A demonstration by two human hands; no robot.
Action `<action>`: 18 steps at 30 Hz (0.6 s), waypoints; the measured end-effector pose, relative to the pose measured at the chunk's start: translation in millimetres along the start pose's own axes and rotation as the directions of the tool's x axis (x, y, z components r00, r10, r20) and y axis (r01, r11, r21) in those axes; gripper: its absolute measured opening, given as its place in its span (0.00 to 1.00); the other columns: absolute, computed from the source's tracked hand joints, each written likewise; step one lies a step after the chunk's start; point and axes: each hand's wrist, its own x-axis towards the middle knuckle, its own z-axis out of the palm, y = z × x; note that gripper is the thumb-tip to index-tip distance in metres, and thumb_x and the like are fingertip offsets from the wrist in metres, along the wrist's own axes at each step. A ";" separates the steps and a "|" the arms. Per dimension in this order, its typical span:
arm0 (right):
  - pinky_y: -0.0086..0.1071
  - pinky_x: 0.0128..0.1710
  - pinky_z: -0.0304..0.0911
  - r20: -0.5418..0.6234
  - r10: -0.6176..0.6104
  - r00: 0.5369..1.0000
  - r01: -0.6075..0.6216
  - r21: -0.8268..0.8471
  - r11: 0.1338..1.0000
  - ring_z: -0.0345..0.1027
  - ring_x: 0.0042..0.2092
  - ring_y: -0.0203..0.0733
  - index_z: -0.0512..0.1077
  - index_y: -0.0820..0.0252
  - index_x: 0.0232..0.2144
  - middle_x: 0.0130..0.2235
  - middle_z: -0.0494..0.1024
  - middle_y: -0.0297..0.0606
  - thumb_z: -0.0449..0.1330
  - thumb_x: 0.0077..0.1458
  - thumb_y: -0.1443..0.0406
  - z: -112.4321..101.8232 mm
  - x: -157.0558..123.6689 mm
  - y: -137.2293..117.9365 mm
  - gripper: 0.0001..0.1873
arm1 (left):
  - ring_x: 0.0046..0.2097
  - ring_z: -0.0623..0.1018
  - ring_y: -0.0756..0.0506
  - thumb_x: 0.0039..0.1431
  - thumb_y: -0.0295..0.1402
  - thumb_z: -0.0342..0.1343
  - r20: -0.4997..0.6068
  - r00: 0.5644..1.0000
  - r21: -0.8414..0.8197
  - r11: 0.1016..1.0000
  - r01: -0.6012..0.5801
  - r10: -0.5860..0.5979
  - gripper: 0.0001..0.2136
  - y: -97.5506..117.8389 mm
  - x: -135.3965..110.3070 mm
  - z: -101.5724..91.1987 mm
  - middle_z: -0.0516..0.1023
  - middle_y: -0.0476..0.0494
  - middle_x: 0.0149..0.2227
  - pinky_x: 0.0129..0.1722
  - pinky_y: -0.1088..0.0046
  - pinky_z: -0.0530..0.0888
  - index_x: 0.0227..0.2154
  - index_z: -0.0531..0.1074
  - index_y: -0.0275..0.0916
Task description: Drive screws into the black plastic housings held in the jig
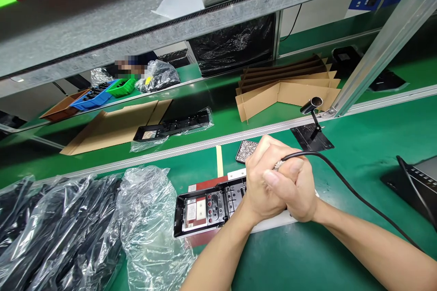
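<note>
In the head view, taking your clasped hands as the clock's centre, your left hand point(261, 182) and right hand point(300, 195) are pressed together, fingers curled tight about the end of a black cable point(329, 163). A silvery fitting point(278, 164) shows where the cable enters your grip (whatever lies deeper inside your fingers is hidden). The cable arcs away from you toward four o'clock. Under your hands and reaching out between eight and nine o'clock lies a black housing point(215, 207), open side up, with a label inside; your hands cover its other end. It sits on a dark red and white base point(205, 238), on the green bench point(358, 145). At ten o'clock, just beside your knuckles, is a small textured pad point(246, 150) in a black frame. A metal tube on a stand point(311, 105) is at one o'clock, and cardboard dividers point(287, 91) lie beyond at twelve. Clear plastic film point(150, 227) spreads past the housing between eight and nine, next to black parts wrapped in plastic point(64, 232)
</note>
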 end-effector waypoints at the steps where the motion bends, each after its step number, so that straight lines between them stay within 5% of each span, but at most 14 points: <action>1: 0.39 0.31 0.65 0.000 -0.014 1.000 0.014 0.005 1.000 0.63 0.28 0.42 0.60 0.54 0.19 0.21 0.58 0.30 0.59 0.58 0.61 0.1 0.8 0.0 0.18 | 0.37 0.78 0.46 0.73 0.38 0.54 -0.002 1.000 0.003 1.000 -0.006 0.006 0.11 -0.1 0.1 0.0 0.78 0.45 0.36 0.34 0.69 0.75 0.38 0.80 0.42; 18: 0.39 0.30 0.66 0.011 -0.013 1.000 0.013 0.003 1.000 0.65 0.30 0.43 0.61 0.55 0.18 0.22 0.63 0.33 0.60 0.59 0.61 -1.2 -0.4 1.3 0.19 | 0.36 0.77 0.47 0.74 0.39 0.53 -0.001 1.000 0.028 1.000 -0.001 0.001 0.13 1.8 0.2 0.1 0.78 0.45 0.35 0.32 0.69 0.75 0.37 0.79 0.41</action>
